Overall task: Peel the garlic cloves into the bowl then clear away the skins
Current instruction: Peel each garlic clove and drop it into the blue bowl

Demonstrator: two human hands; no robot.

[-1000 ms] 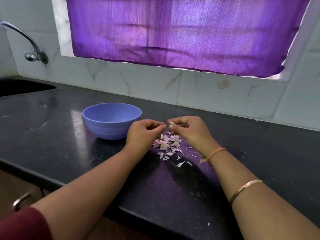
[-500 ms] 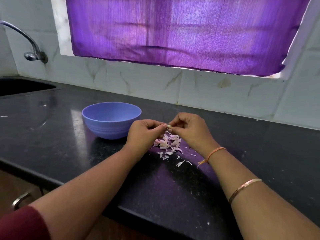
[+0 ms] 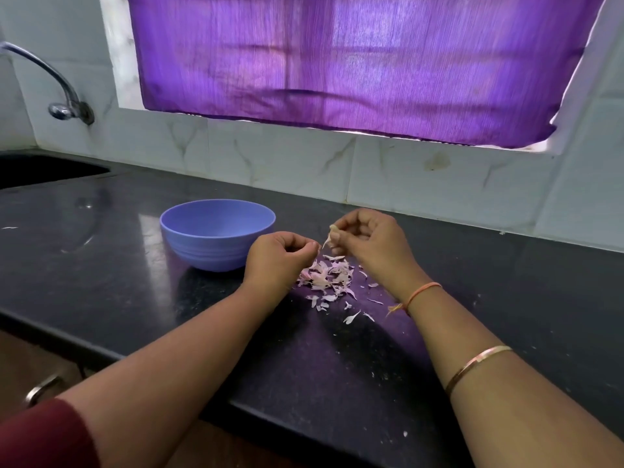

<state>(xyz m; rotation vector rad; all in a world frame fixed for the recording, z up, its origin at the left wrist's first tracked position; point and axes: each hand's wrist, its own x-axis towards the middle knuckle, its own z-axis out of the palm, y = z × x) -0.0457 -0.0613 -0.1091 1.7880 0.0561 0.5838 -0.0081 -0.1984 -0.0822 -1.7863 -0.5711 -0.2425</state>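
Far left there's the sink (image 3: pixel 50 170) w/ its tap (image 3: pixel 64 96), not in play. Next, on the dark table (image 3: pixel 101 265), sits the blue bowl (image 3: pixel 217 231), upright. Its bottom is hidden from here, so I can't say how many cloves are in it.

Just right of the bowl, the left hand (image 3: pixel 280 261) hovers above the table. Its fingers (image 3: pixel 305 246) are curled in, thumb and forefinger tips pressed together right by a loose strip of skin (image 3: pixel 325 244). I can't tell if they actually have its end. The strip hangs off the garlic clove (image 3: pixel 333 229), which is pinched up in the air by the right hand (image 3: pixel 371 244), fingers (image 3: pixel 341 236) curled round it.

Looks like mid-peel to me. To do it well, I'd say grab the strip close to the clove and pull along its length, not sideways, so it comes off whole. Keep the right-hand pinch steady, and turn the clove to expose what's left. Stay over the skins (image 3: pixel 329 278), the pale pink pile on the table below and between both hands, near the bowl but apart from it. That way bits drop there, not in the bowl.

The clove itself is small and pale cream, mostly hidden by fingertips. How much skin remains, I can't tell. The skins look thin, papery and light, prob. easy to scatter.
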